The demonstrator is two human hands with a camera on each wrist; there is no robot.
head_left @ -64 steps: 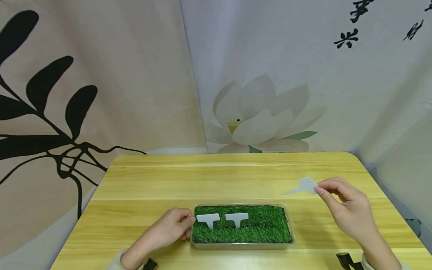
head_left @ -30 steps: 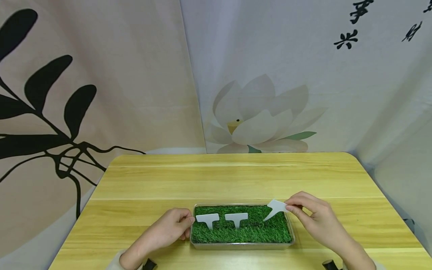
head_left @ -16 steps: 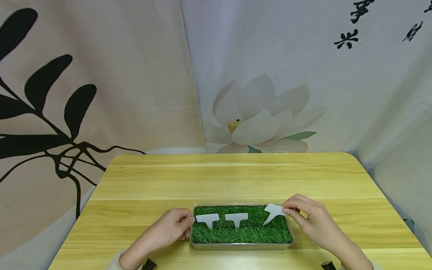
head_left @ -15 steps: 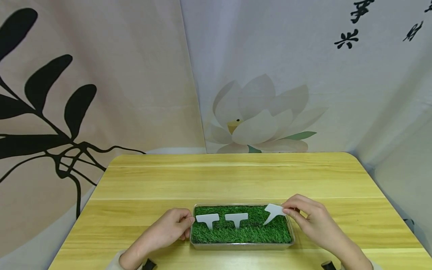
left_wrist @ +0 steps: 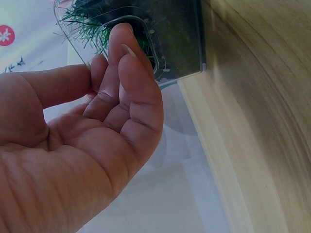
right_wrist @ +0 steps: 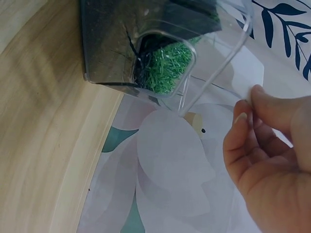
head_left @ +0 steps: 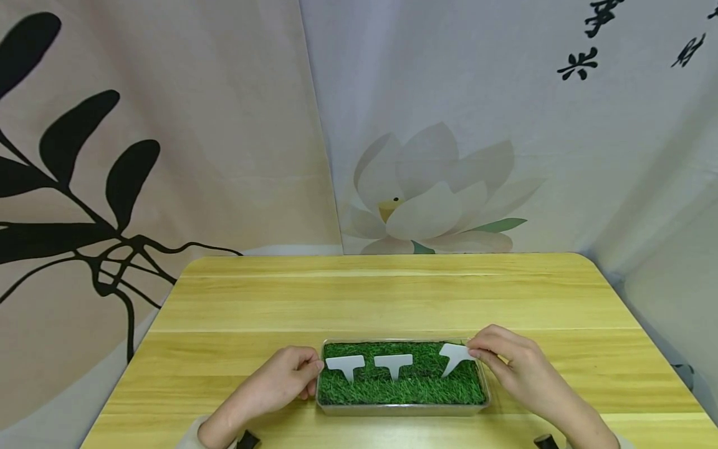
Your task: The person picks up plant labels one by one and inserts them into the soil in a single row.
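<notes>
A clear plastic box (head_left: 404, 410) filled with green artificial grass (head_left: 426, 393) sits near the table's front. Two white T-shaped plant labels, a left one (head_left: 345, 363) and a middle one (head_left: 394, 362), stand upright in the grass. My right hand (head_left: 518, 365) pinches a third plant label (head_left: 455, 353) by its right end, tilted, its pointed stem down at the grass on the right side. At the box's left end, my left hand (head_left: 288, 377) grips the wall; in the left wrist view its fingers (left_wrist: 138, 82) curl at the cut-out and the thumb lies at the rim.
The wooden table (head_left: 359, 299) extends behind and to both sides of the box. A printed curtain (head_left: 252, 125) with a lotus and black leaves hangs behind it. In the right wrist view the box's right end (right_wrist: 112, 53) shows a similar cut-out.
My right hand has brought the third label from the right, over the table, to the grass, lowering it and turning its stem more upright. The left hand and box have stayed put.
</notes>
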